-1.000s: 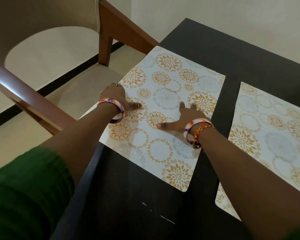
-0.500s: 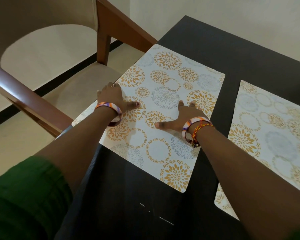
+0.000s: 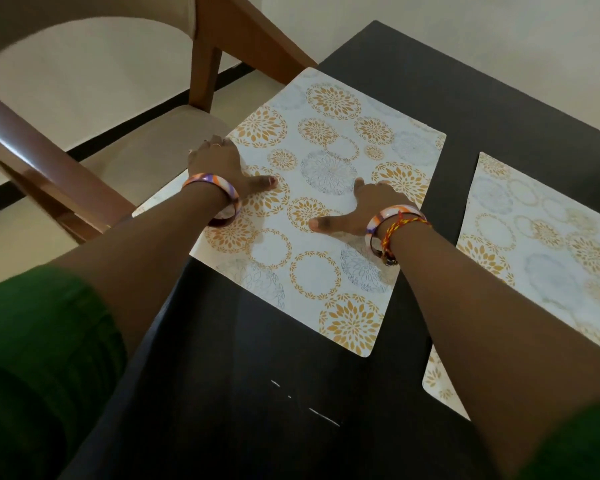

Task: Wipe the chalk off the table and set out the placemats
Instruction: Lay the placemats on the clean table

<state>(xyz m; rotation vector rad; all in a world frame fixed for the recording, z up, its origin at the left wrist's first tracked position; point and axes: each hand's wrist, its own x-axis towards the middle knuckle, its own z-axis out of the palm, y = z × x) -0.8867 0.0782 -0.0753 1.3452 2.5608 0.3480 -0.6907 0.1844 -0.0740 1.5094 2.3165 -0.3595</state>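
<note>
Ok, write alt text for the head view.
Both hands, the left hand and the right hand, press flat on a floral placemat at the dark table edge. A second placemat lies to the right; white chalk marks remain nearby.

Wooden chair [image 3: 222,39] w/ beige seat at table's left edge; cream wall [image 3: 465,32]; pale floor [image 3: 11,233], black skirting strip [image 3: 201,88].

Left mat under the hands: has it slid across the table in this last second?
No. The left mat keeps the same gap to the right mat and to the chalk marks.
</note>
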